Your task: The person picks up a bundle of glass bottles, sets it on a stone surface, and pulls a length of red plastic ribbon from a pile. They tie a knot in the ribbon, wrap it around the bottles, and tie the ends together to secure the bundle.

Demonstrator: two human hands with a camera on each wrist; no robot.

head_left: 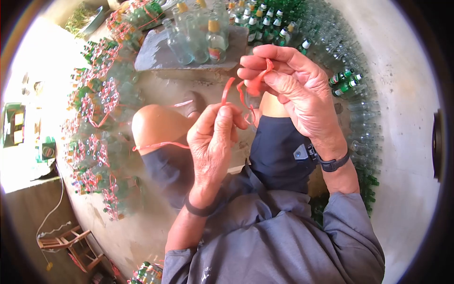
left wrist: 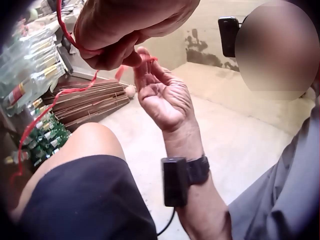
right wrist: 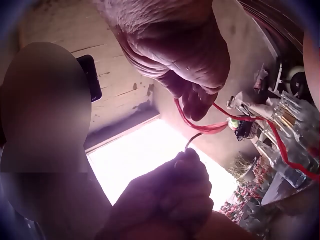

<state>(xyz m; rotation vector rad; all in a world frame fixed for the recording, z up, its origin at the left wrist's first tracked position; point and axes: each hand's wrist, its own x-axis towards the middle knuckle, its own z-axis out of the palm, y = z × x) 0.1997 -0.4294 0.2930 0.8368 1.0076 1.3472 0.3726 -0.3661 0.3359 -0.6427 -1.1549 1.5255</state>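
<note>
Nearer the body than the grey slab [head_left: 152, 53], the left hand [head_left: 211, 142] pinches red ribbon [head_left: 228, 91] between thumb and curled fingers; the right hand [head_left: 298, 92], palm side showing, pinches red ribbon with its fingers bent. On the slab, 1 bottle's [head_left: 217, 43] label has writing too small to read.

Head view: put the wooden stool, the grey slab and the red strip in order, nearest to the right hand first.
1. Red strip, pinched in the right hand.
2. Grey slab, ahead, under the clear bottles.
3. Wooden stool, far off to the left.
</note>
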